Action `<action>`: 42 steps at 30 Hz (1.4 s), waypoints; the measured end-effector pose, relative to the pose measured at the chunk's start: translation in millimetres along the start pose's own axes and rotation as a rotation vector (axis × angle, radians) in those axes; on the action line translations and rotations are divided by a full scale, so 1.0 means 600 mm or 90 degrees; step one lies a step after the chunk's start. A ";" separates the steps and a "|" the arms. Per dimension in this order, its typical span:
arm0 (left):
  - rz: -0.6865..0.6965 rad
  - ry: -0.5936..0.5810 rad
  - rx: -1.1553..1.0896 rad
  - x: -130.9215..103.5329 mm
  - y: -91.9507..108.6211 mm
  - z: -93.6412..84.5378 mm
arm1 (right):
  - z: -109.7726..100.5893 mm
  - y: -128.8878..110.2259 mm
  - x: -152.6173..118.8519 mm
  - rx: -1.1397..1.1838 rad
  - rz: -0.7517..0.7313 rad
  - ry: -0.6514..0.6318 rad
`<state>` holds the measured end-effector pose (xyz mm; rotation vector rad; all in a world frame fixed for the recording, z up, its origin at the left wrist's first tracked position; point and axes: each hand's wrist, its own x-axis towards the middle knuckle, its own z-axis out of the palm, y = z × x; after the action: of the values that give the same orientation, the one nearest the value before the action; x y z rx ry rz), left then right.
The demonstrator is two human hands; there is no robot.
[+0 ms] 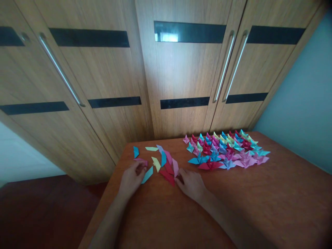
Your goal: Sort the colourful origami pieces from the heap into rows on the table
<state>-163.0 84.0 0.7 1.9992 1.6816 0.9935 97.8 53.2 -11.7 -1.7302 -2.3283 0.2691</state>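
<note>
Thin folded paper pieces in several colours lie loosely between my hands on the brown table. My left hand [131, 178] has its fingers curled at a magenta folded paper piece [141, 161]. A teal folded piece [147, 175] lies by its thumb, and a pale yellow piece [156, 164] sits a little farther right. With bent fingers and thumb drawn together, my right hand [191, 182] grips the near end of a pink folded paper piece [175, 167]. Red folded pieces [168, 177] rest just left of its fingertips. Both fingertips are partly hidden.
Rows of colourful origami paper figures [228, 148] stand at the table's back right. A blue piece [136, 152] lies near the back left corner of the brown table [166, 221]. Behind rises a wooden wardrobe [181, 72] with metal handles; a pale blue wall [303, 100] is at right.
</note>
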 end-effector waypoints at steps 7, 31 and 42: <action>-0.027 -0.115 0.238 -0.021 0.002 0.000 | 0.010 0.010 -0.001 0.053 -0.006 0.045; -0.092 -0.120 -0.347 -0.026 0.061 0.031 | 0.012 0.029 -0.022 0.405 0.009 0.140; -0.067 -0.248 -0.511 -0.071 0.177 0.152 | 0.018 0.030 -0.074 0.708 0.104 0.148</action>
<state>-25.6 33.5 -5.2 1.4239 0.9463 0.9523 123.8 15.6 -30.1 -1.2336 -1.3635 1.0670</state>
